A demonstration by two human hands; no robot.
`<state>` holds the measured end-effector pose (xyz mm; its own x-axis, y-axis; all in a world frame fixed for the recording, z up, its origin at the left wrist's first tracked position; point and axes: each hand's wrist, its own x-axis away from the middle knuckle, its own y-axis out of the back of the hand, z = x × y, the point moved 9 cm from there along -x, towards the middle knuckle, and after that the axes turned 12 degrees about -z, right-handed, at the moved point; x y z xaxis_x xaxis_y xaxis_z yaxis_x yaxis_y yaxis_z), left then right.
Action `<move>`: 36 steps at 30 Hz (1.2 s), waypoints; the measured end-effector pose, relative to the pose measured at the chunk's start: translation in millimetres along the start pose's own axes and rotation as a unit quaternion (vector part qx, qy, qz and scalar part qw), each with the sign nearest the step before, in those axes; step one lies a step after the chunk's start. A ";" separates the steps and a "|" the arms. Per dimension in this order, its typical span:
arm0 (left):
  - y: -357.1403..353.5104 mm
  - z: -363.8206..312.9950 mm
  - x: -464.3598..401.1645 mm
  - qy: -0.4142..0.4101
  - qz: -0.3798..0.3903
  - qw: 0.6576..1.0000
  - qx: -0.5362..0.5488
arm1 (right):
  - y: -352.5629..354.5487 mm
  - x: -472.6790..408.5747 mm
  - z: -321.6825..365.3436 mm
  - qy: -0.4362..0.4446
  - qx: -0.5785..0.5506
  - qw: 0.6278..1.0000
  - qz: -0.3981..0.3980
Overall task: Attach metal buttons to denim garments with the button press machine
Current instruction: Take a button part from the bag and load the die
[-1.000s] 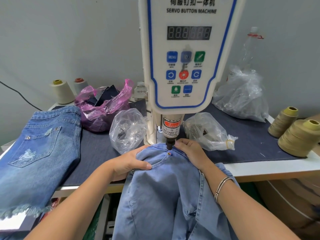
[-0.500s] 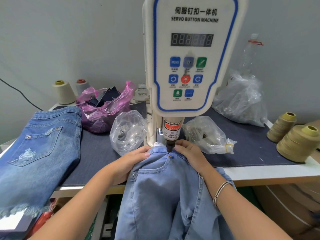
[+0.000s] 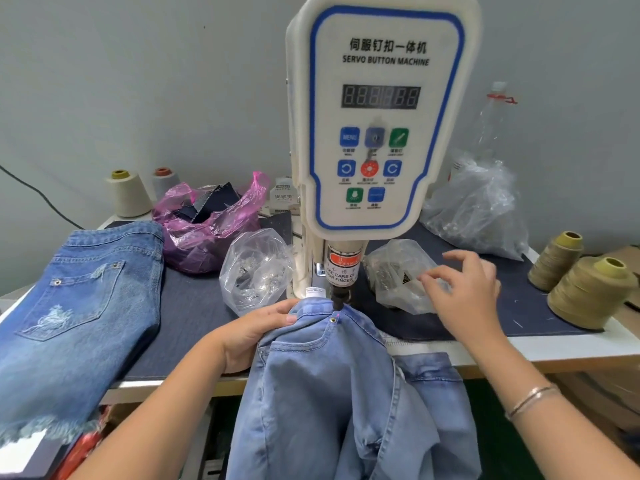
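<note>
Plain grey wall [image 3: 138, 81] behind the worktable [image 3: 571, 351]; black cable [image 3: 38, 195] runs down the wall left of it. Table edge pale, lighting soft and even.

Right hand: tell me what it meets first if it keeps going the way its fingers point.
Likely the clear plastic bag beside the machine; the right hand fingertips look almost on it.

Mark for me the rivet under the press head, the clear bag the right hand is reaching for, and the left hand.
rivet [image 3: 334, 319], head view, on its metal face at the pocket corner.
clear bag [image 3: 394, 271], head view, on its crinkled left side.
left hand [image 3: 251, 332], head view, on the back of the hand.
</note>
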<state>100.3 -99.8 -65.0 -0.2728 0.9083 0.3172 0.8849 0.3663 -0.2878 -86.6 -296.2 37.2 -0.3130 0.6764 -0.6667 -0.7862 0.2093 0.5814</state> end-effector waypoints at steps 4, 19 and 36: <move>0.7 -1.3 1.0 -0.013 -0.043 0.999 -0.029 | -46.2 -12.4 -1.7 0.125 0.238 0.951 0.155; 9.2 -7.3 -0.6 -0.080 -0.120 0.985 -0.090 | -98.0 -23.1 14.6 0.201 0.417 0.864 0.200; -8.7 -4.6 3.9 -0.065 -0.076 0.984 -0.144 | -105.5 -15.5 20.8 0.222 0.436 0.848 0.204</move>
<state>93.3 -100.4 -57.1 -0.4393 0.8727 0.2130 0.8956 0.4439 0.0285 12.2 -314.0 -4.1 -0.7864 0.5259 -0.3240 0.0690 0.5960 0.8000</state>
